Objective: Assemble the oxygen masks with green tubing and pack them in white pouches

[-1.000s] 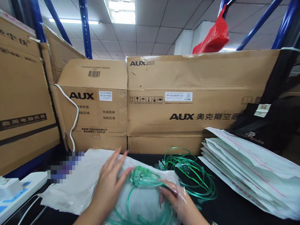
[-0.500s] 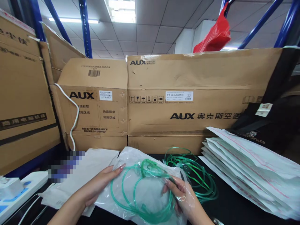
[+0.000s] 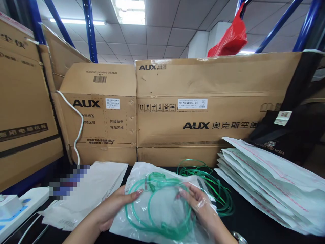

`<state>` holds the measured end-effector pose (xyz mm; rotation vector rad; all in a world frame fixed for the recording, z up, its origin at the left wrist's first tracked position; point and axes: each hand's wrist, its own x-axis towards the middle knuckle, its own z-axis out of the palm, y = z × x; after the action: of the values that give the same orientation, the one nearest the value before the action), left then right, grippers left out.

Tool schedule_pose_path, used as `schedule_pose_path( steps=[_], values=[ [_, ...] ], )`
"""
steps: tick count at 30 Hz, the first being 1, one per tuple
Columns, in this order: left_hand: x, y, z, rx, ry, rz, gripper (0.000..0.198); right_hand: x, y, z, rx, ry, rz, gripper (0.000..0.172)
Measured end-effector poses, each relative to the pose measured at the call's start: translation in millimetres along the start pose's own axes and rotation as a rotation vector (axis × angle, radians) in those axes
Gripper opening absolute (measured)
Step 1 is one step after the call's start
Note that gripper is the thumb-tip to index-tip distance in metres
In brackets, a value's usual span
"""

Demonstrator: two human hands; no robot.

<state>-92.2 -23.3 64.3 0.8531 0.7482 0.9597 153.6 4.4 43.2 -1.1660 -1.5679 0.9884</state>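
A clear-fronted, white-backed plastic bag lies in front of me with a coil of green tubing inside it. A translucent green fitting, perhaps part of a mask, sits near the top of the coil. My left hand pinches the bag's left edge, thumb on top and fingers beneath. My right hand is at the bag's right side, with shiny film over its back, so it appears to be inside the bag. Its fingers close on the coil's right side, partly blurred by the plastic.
More green tubing lies behind the bag at right. Flat white pouches are on the left, and a stack of white mailers is on the right. A power strip lies at far left. Cardboard boxes wall off the back.
My left hand has shifted slightly right and down along the bag's edge. The bag and coil have moved a little to the right, and the right hand's fingers have spread somewhat.
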Motion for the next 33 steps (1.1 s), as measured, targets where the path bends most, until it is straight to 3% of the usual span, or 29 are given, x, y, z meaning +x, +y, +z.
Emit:
schedule_pose_path(
  steps=[3, 9, 12, 16, 20, 22, 25, 28, 31, 33],
  values=[
    [3, 1, -2.2, -0.081, 0.038, 0.012, 0.060, 7, -4, -8, -0.020, 0.024, 0.037, 0.045],
    [2, -1, -1.9, -0.010, 0.036, 0.033, 0.056, 4, 0, -4, -0.080, -0.259, 0.066, 0.050],
    [2, -3, 0.7, 0.042, 0.017, 0.035, 0.055, 2, 8, 1, -0.039, -0.303, 0.020, 0.048],
    [5, -4, -0.6, -0.026, 0.070, 0.043, 0.064, 8, 10, -9, 0.077, -0.118, 0.075, 0.043],
    [10, -5, -6.7, -0.111, 0.125, 0.080, 0.071, 19, 1, -32, 0.301, 0.272, -0.016, 0.040],
    [11, -6, -7.6, -0.123, 0.115, 0.080, 0.073, 22, -3, -39, 0.399, 0.315, -0.005, 0.044],
    [9, -6, -4.5, -0.117, 0.073, 0.071, 0.076, 19, -9, -42, 0.553, 0.059, 0.141, 0.051],
    [6, -4, 0.7, -0.047, 0.072, 0.078, 0.076, 12, -14, -42, 0.607, -0.225, 0.212, 0.047],
    [6, -2, 3.6, 0.106, 0.168, 0.144, 0.072, 3, -19, -42, 0.606, -0.361, 0.197, 0.044],
    [8, -5, 3.9, 0.192, 0.230, 0.181, 0.070, -2, -23, -40, 0.584, -0.386, 0.197, 0.045]
  ],
)
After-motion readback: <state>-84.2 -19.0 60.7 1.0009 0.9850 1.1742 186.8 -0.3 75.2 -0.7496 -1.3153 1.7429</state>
